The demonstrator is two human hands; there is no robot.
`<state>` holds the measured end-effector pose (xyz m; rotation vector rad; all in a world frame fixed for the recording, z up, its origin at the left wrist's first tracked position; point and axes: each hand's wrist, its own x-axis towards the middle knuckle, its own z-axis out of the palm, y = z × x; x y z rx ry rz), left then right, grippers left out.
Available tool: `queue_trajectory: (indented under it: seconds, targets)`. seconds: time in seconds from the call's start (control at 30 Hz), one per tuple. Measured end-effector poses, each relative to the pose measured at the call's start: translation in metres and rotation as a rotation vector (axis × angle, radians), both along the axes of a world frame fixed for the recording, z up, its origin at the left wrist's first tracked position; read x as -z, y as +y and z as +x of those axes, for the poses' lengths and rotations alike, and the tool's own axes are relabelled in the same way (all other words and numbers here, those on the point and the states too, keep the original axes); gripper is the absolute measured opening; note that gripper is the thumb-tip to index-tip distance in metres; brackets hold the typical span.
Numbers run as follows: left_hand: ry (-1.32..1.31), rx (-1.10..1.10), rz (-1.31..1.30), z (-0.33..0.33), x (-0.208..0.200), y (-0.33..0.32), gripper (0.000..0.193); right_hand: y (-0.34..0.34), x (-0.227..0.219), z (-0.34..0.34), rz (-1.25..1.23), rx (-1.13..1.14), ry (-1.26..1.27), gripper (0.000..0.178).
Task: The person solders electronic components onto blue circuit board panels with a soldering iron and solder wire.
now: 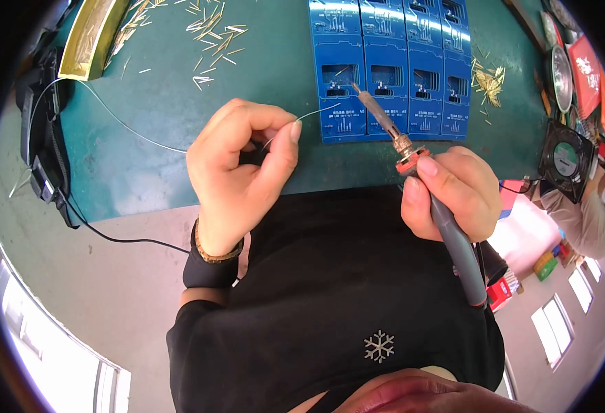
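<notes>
A thin silvery solder wire (320, 110) is pinched between the thumb and forefinger of my left hand (244, 158). Its free end reaches over the lower left part of a panel of blue circuit boards (344, 51), and the rest trails off to the left. My right hand (457, 193) grips a soldering iron (454, 237) by its dark grey handle, below a red collar. The iron's tip points up and left, over the cut-out of the leftmost board. Whether tip or wire touches the board I cannot tell.
Loose brass-coloured pins (213, 34) lie scattered at the upper left, with another pile (488, 79) right of the boards. A yellow tray (89, 41) stands at the far left. On the right are a black fan (565, 162) and a round metal dish (560, 79). The green table (147, 172) ends before my body.
</notes>
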<state>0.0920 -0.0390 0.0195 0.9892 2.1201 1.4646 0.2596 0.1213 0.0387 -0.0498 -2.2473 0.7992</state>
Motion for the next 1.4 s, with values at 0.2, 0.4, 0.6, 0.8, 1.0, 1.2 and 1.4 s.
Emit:
queue_trajectory:
  seconds: [0.2,0.4,0.6,0.8,1.0,1.2,1.4]
  targets:
    - [0.137,-0.026,0.004,0.005,0.007,0.006,0.013,-0.006,-0.002,-0.005,-0.094,-0.011,-0.055,0.032]
    - [0.186,-0.031,0.001,0.006,0.007,0.011,0.014,-0.005,0.0,-0.007,-0.073,0.0,-0.044,0.031]
    - [0.204,-0.033,-0.007,0.007,0.009,0.013,0.013,-0.009,-0.003,-0.008,-0.055,0.011,-0.073,0.03]
    - [0.204,-0.058,-0.007,0.008,0.009,0.013,0.013,-0.009,0.002,-0.009,-0.015,0.023,-0.079,0.03]
    - [0.164,-0.078,0.015,0.009,0.009,0.012,0.012,-0.005,0.009,-0.008,-0.025,0.038,0.016,0.03]
    - [0.044,-0.072,-0.037,0.003,-0.006,0.013,0.012,0.011,0.0,0.013,-0.006,0.093,-0.015,0.03]
    - [0.446,0.061,0.087,0.008,-0.006,0.04,0.015,0.016,-0.001,0.018,0.001,0.12,0.047,0.026]
